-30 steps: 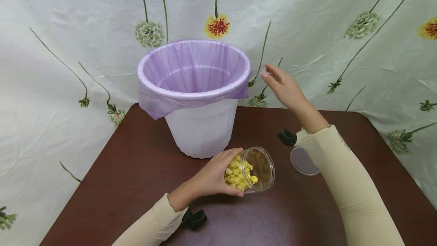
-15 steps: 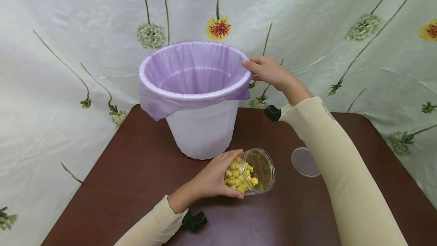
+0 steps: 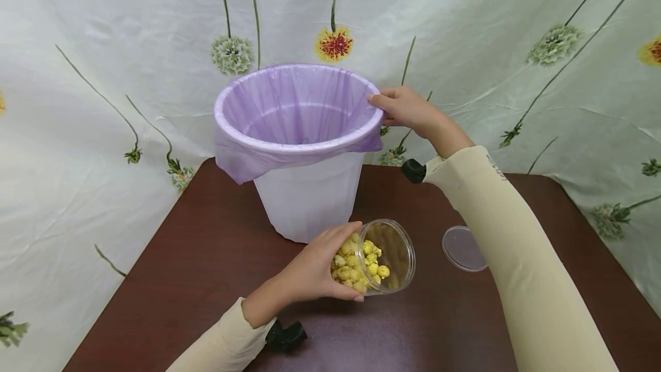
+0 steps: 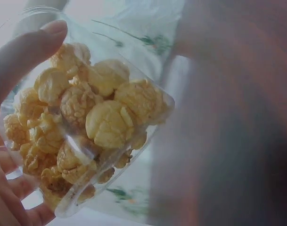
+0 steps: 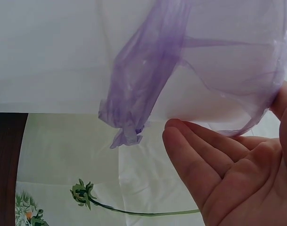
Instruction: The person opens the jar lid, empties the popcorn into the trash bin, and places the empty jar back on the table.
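In the head view my left hand grips a clear plastic jar, tilted on its side with its uncapped mouth facing right. Yellow popcorn lies inside it, seen closely as round popcorn in the left wrist view. My right hand holds the right rim of a white trash can, thumb over the rim and fingers outside, below it. A purple trash bag lines the can and folds over its rim. The right wrist view shows a knotted bit of the bag beside my fingers.
A round clear lid lies on the dark brown table, right of the jar and partly behind my right sleeve. A white flowered cloth hangs behind the table.
My right hand has moved left from the air beside the trash can and taken hold of its rim. The left hand and jar have shifted slightly left.
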